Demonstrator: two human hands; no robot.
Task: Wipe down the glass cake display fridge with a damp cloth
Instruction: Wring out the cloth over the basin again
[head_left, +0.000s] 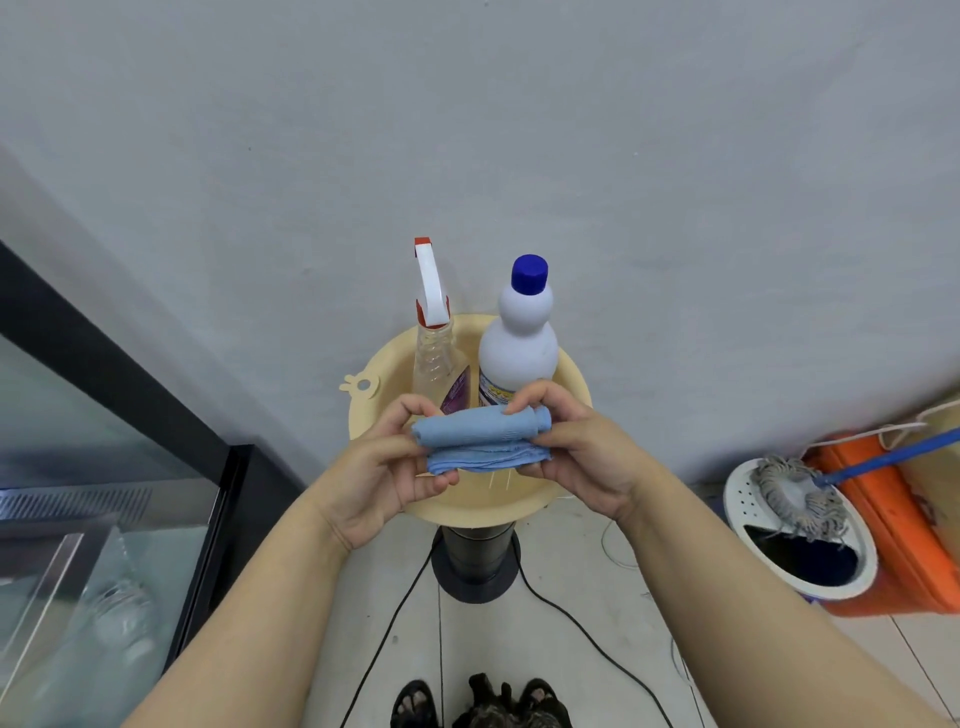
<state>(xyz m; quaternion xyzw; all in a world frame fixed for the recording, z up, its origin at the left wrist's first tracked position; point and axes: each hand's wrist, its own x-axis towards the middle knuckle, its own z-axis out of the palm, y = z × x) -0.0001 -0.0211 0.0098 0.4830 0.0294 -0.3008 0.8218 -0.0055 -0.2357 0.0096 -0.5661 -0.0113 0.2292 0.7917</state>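
Above the cream plastic basin (563, 379), left hand (382, 470) and right hand (587, 457) are gripping a rolled blue cloth (480, 439), fridge glass (78, 467) at nine o'clock.

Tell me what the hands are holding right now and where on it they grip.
Both hands hold the rolled blue cloth over the basin: the left hand grips its left end, the right hand its right end.

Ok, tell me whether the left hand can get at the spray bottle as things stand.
Probably not yet: the left hand and right hand both grip the blue cloth. The spray bottle stands just behind, nothing between.
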